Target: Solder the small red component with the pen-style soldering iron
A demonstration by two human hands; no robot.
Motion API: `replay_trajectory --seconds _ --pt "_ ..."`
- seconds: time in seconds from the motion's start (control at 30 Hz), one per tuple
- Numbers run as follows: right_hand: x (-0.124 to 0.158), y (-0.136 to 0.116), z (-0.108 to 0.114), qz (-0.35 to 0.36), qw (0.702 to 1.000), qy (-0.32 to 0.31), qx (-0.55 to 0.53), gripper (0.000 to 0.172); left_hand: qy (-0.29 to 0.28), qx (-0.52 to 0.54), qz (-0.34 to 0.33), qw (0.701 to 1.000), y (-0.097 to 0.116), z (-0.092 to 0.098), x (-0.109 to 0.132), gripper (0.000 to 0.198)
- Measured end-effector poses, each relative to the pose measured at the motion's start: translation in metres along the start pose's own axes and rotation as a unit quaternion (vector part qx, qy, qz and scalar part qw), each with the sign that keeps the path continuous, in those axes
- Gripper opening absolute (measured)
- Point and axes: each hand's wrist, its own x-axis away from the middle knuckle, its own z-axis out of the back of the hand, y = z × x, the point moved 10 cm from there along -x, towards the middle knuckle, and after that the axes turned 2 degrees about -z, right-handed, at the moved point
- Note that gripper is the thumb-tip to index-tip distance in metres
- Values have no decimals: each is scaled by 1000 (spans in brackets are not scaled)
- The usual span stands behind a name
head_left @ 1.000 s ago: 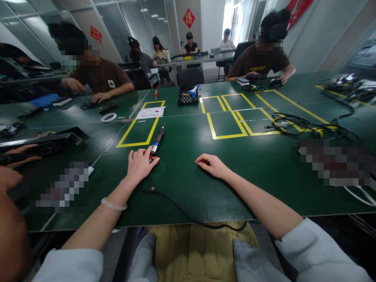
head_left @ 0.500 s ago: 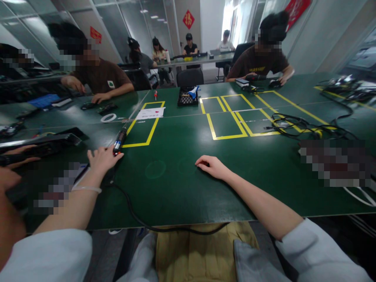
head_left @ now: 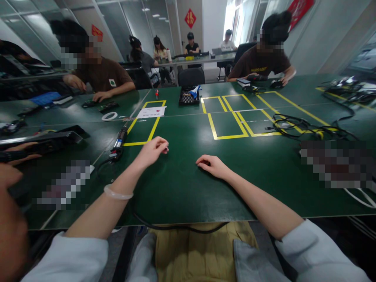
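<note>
The person's left hand (head_left: 152,150) is hovering low over the green table (head_left: 182,188), fingers loosely curled and holding nothing. The electric screwdriver (head_left: 119,140) is lying just to that hand's left, clear of the fingers, at the near corner of a yellow taped box (head_left: 135,143). Its long axis is pointing away from the person, with the cord (head_left: 176,228) trailing off the near edge. The right hand (head_left: 213,164) is resting on the table, loosely curled and empty, and is the farther of the two from the tool.
</note>
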Motion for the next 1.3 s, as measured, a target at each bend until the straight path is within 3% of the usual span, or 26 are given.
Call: replay_trajectory --seconds 0.07,0.17,0.23,0.3,0.4,0.57,0.67,1.0,1.3 --pt "0 1 0 -6 999 -1 -39 21 -78 90 -9 993 26 -51 2 34" --pt "1 -1 -1 -8 995 -2 -98 34 -162 168 -15 972 47 -107 14 48" --pt "1 -4 -4 -4 992 -16 -123 39 -205 194 -20 959 50 -131 22 62" --pt "1 -10 -10 4 992 -44 -121 32 -228 205 -24 952 46 -144 27 69" --pt "1 -12 -10 6 994 -43 -98 22 -216 236 -12 947 33 -148 27 65" --pt "0 -4 -3 -1 998 6 -66 18 -182 285 24 941 12 -146 24 46" --pt "0 -2 -2 -1 999 16 -44 17 -187 279 10 942 13 -146 25 37" --pt "0 -10 -2 24 999 31 31 12 -184 249 6 951 20 -145 28 35" --pt "0 -6 -4 5 999 10 -32 24 -184 265 3 947 14 -147 27 35"
